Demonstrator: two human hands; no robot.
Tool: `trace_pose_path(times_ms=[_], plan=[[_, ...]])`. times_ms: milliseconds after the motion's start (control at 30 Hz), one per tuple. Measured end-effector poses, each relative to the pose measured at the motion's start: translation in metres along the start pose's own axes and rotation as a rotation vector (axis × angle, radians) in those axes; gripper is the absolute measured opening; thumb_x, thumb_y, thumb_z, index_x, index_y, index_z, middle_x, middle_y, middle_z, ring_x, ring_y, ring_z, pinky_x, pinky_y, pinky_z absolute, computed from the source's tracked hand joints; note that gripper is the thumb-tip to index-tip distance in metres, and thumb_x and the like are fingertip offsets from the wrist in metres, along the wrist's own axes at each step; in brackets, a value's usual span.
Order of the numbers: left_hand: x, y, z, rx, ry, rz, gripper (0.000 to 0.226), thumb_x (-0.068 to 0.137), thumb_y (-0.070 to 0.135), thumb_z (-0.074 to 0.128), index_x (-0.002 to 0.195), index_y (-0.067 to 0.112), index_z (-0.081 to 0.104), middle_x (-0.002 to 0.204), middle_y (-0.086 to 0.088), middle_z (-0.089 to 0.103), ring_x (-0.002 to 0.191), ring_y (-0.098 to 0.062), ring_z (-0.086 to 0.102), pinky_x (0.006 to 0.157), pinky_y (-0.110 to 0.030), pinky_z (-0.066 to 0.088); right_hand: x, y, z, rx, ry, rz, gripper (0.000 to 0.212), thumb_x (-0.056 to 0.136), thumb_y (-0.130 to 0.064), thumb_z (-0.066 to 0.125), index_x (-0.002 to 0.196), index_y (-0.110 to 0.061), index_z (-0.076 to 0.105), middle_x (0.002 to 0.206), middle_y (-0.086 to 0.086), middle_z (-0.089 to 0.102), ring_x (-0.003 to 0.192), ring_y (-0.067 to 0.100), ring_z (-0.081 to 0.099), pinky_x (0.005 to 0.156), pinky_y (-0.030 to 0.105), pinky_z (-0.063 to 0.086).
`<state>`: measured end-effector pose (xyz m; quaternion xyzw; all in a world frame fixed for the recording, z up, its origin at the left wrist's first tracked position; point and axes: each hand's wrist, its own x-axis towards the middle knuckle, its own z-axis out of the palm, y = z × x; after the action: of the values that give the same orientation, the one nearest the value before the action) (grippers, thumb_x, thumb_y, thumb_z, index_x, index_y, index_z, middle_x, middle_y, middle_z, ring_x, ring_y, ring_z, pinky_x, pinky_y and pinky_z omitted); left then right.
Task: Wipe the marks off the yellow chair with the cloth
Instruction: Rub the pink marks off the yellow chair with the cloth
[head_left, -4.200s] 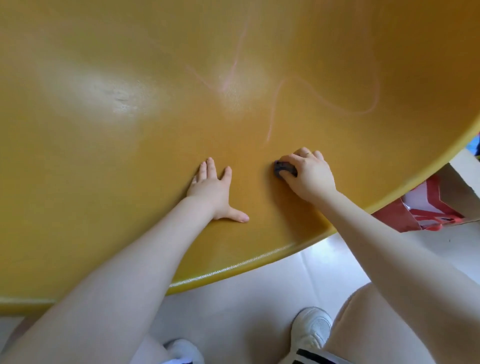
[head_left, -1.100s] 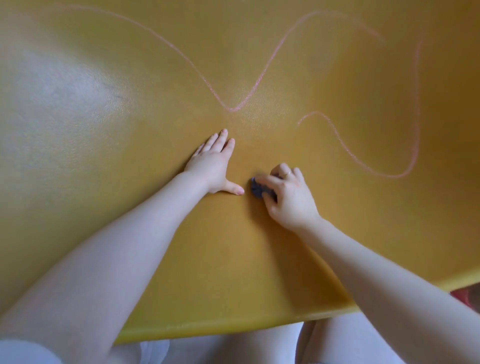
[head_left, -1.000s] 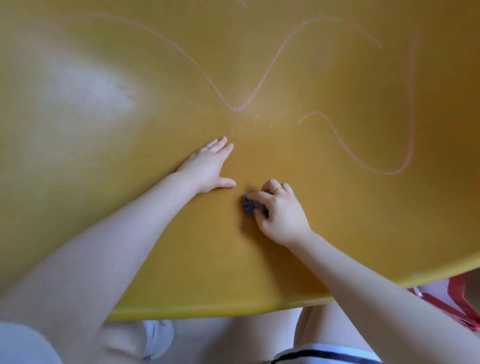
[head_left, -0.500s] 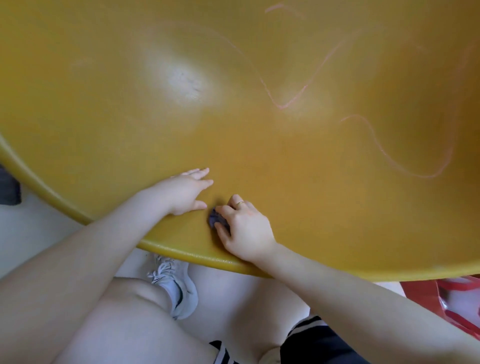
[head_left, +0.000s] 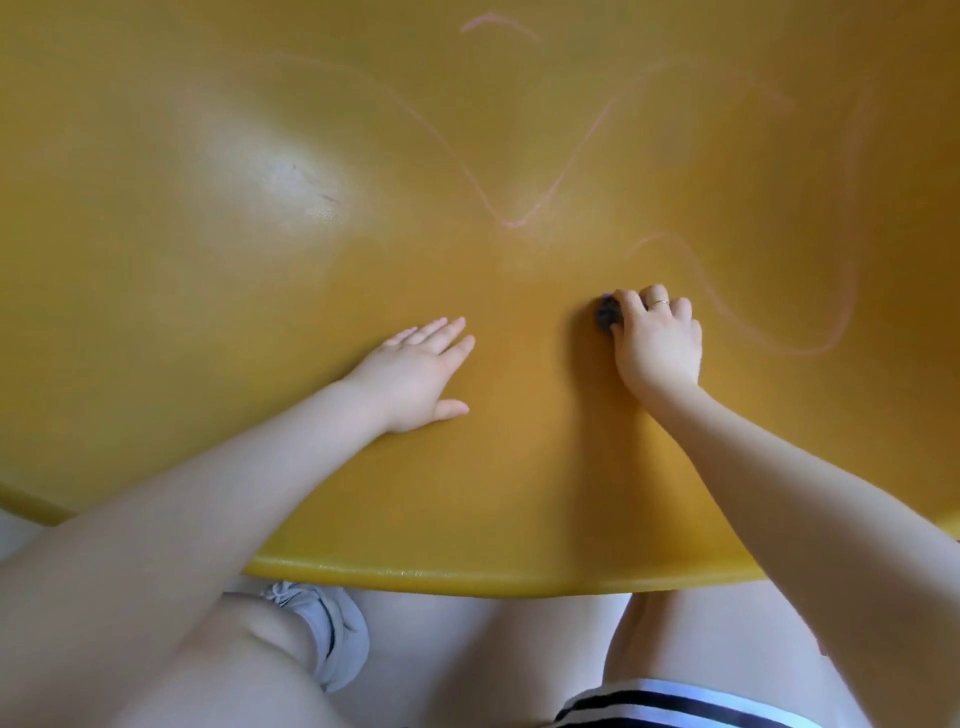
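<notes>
Right fingers (head_left: 631, 304) curled, pinching small dark cloth (head_left: 607, 315) against chair (head_left: 260, 312), just left of the looping pink marks (head_left: 727, 312). Left fingers (head_left: 441, 332) straight, lying together, left hand (head_left: 410, 376) flat on seat as brace. Cloth looks soft, light, wadded; best held bunched under fingertips. Chair plastic looks stiff, glossy, likely slippery

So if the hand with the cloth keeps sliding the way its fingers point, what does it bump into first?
Probably the wavy pink mark just beyond the right hand, which holds the dark cloth on the yellow chair.
</notes>
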<state>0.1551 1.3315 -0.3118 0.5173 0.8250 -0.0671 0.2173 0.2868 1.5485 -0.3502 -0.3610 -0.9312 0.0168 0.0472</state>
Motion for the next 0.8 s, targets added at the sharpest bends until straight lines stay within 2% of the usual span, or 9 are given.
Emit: trace_pose_path(times_ms=[67,133,200,267,467,567,667,800], plan=[[0.020,0.009,-0.006,-0.006,0.005,0.021,0.085,0.088,0.050,0.051,0.149,0.015,0.003,0.158,-0.003,-0.011,0.146,-0.017,-0.002,0.117,-0.031,0.004,-0.015,-0.006,0.004,0.003,0.011,-0.109,0.025,0.094,-0.016,0.046,0.118,-0.010,0.049,0.115,0.016,0.049,0.098,0.036,0.043,0.072,0.040,0.034],[0.042,0.019,-0.011,-0.001,0.015,0.030,0.095,0.083,0.052,0.057,0.149,0.013,0.000,0.157,-0.004,-0.014,0.145,-0.018,-0.004,0.117,-0.031,0.003,-0.030,-0.010,0.005,0.063,0.028,-0.265,0.019,0.088,-0.011,0.057,0.106,-0.006,0.059,0.101,0.019,0.055,0.085,0.037,0.048,0.064,0.040,0.040],[0.065,0.028,-0.016,0.018,0.026,0.025,0.105,0.078,0.056,0.061,0.149,0.012,-0.002,0.157,-0.005,-0.016,0.145,-0.019,-0.007,0.117,-0.031,0.001,-0.030,-0.005,0.008,0.107,0.073,-0.362,0.017,0.079,-0.005,0.067,0.095,-0.007,0.066,0.089,0.019,0.059,0.071,0.035,0.051,0.056,0.038,0.046],[0.087,0.035,-0.020,0.081,0.022,0.040,0.114,0.072,0.060,0.064,0.149,0.011,-0.004,0.156,-0.005,-0.017,0.145,-0.019,-0.009,0.117,-0.032,0.000,-0.013,0.003,0.013,0.059,0.134,-0.437,0.019,0.074,-0.004,0.072,0.091,-0.010,0.068,0.086,0.017,0.062,0.065,0.033,0.052,0.053,0.034,0.046],[0.114,0.033,-0.021,0.064,-0.069,0.064,0.125,0.065,0.061,0.070,0.149,0.016,-0.010,0.154,-0.001,-0.025,0.144,-0.015,-0.014,0.117,-0.031,0.005,0.086,0.013,0.015,-0.034,0.336,-0.316,0.023,0.070,-0.002,0.069,0.090,-0.013,0.070,0.088,0.015,0.064,0.071,0.036,0.057,0.055,0.033,0.044],[0.117,0.031,-0.019,0.020,-0.072,0.065,0.125,0.063,0.059,0.072,0.148,0.018,-0.010,0.154,0.002,-0.026,0.143,-0.013,-0.016,0.116,-0.031,0.008,0.117,0.017,0.009,0.010,0.338,-0.262,0.023,0.076,0.000,0.061,0.092,-0.012,0.070,0.092,0.018,0.063,0.075,0.038,0.054,0.057,0.036,0.044],[0.116,0.030,-0.019,-0.012,-0.087,0.060,0.126,0.062,0.057,0.075,0.149,0.020,-0.009,0.154,0.005,-0.025,0.143,-0.011,-0.015,0.116,-0.030,0.009,0.104,0.019,0.015,0.095,0.273,-0.219,0.024,0.081,-0.006,0.052,0.096,-0.012,0.069,0.095,0.018,0.060,0.079,0.037,0.050,0.060,0.038,0.045],[0.117,0.038,-0.022,-0.065,-0.057,0.003,0.121,0.066,0.059,0.072,0.149,0.020,-0.006,0.155,0.005,-0.021,0.144,-0.012,-0.011,0.116,-0.030,0.011,0.046,0.018,0.017,0.195,0.208,-0.211,0.027,0.072,-0.012,0.046,0.086,-0.013,0.069,0.084,0.014,0.058,0.071,0.032,0.047,0.059,0.037,0.045]])
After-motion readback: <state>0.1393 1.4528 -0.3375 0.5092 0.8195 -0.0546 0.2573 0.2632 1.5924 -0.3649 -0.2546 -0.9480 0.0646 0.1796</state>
